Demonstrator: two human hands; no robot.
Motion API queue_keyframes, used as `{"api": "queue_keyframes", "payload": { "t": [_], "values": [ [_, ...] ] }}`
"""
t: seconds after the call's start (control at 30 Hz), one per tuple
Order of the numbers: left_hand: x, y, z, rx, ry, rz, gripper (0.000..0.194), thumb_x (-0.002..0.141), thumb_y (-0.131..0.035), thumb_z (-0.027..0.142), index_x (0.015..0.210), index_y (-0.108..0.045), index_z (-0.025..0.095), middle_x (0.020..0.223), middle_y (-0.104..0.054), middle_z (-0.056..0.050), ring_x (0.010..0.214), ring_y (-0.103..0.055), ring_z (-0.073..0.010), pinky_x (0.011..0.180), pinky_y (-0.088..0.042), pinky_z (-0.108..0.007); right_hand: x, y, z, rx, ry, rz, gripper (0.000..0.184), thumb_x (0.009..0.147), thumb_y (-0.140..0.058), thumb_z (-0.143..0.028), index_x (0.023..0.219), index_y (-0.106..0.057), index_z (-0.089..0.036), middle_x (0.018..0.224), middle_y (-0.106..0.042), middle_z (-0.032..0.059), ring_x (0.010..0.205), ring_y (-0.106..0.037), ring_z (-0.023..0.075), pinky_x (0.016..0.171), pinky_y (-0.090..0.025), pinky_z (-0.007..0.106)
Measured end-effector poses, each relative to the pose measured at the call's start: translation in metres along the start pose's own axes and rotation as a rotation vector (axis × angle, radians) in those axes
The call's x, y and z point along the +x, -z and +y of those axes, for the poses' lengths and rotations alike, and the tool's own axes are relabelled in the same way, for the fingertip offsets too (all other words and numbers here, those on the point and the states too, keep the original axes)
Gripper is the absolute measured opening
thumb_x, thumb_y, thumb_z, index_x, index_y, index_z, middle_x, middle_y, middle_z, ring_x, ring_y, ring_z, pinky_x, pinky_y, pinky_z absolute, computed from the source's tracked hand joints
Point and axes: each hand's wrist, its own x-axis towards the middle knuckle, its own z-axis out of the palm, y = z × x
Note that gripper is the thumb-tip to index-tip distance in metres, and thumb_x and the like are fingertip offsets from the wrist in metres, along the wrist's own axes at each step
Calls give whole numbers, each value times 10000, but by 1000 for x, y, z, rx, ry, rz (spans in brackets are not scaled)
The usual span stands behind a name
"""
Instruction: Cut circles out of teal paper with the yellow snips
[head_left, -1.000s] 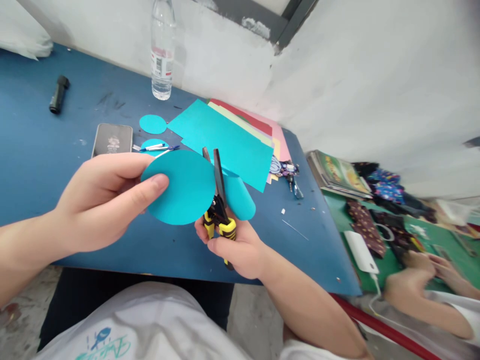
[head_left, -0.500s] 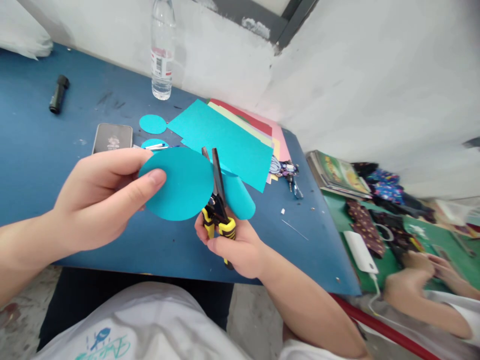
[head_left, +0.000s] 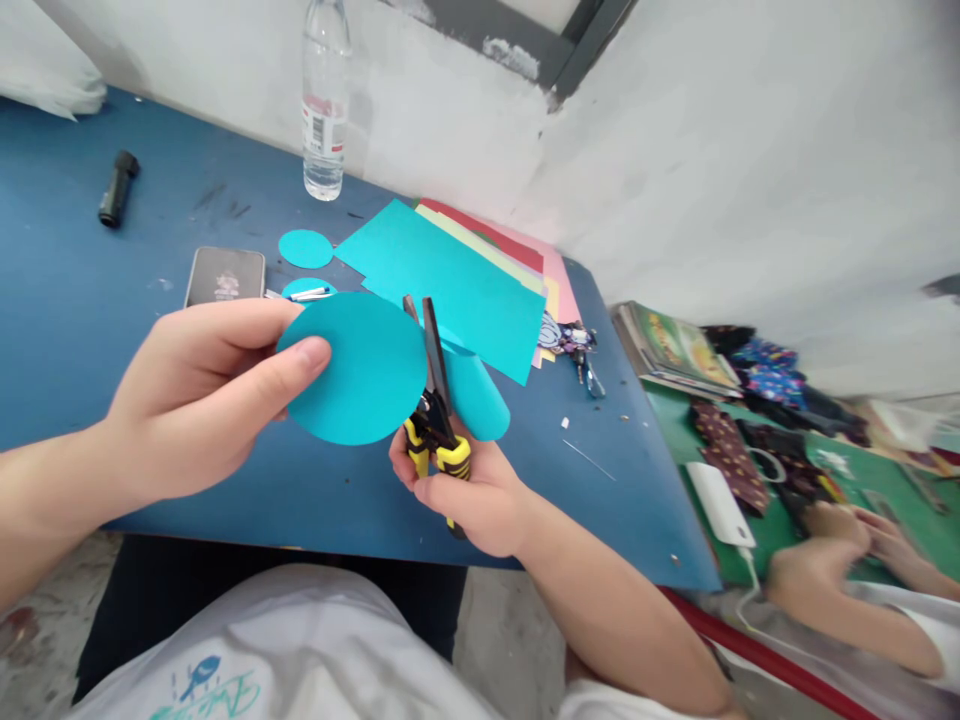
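The left hand (head_left: 202, 400) pinches the teal paper disc (head_left: 352, 368) by its left edge, thumb on top, held above the blue worktop (head_left: 67, 300). The right hand (head_left: 469, 495) is closed around yellow-handled scissors (head_left: 435, 400) (blades slightly parted) at the disc's right edge; bare worktop lies below, paper sheets (head_left: 457, 280) just behind.

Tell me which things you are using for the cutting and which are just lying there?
In use: left hand holding the teal paper circle; right hand working the scissors.

Lying about: water bottle, phone, black cap, coloured paper stack.
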Motion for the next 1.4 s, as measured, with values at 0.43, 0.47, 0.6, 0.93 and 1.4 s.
{"api": "queue_keyframes", "payload": {
  "t": [0.43, 0.47, 0.6, 0.93, 1.4],
  "values": [
    [16, -3, 11, 50, -169, -41, 350, 1123, -967, 268, 828, -779, 242, 647, -578, 30, 538, -481, -130, 422, -401, -256, 3, 5, -6, -80, 36, -72, 194, 797, -801, -248, 937, -677, -299, 947, -668, 14, 827, -620, 244, 739, -579, 423],
    [16, -2, 11, 69, -173, -43, 331, 1124, -957, 269, 834, -799, 252, 648, -596, 27, 536, -499, -141, 422, -415, -269, 3, 5, -5, -86, 52, -74, 186, 804, -800, -251, 937, -679, -297, 947, -668, 16, 832, -627, 247, 748, -585, 428],
    [14, 1, 10, 100, -209, -86, 236, 1138, -922, 222, 907, -903, 270, 724, -721, 9, 589, -617, -161, 482, -523, -270, 6, 6, 0, -109, 95, -72, 199, 812, -812, -267, 958, -679, -296, 947, -679, 14, 872, -649, 253, 793, -611, 435],
    [13, 3, 6, 153, -195, -60, 309, 1155, -855, 191, 853, -818, 242, 687, -656, 27, 599, -545, -133, 500, -475, -241, 3, 5, 1, -96, 50, -61, 182, 845, -824, -256, 968, -697, -298, 978, -686, 16, 903, -659, 263, 833, -620, 454],
    [16, 7, 6, 211, -272, -94, 422, 1188, -868, 269, 788, -740, 232, 669, -552, 14, 603, -452, -120, 499, -405, -237, 3, 5, -1, -79, 47, -73, 140, 829, -787, -253, 922, -685, -279, 943, -637, 2, 839, -610, 230, 770, -560, 410]
  ]
}}
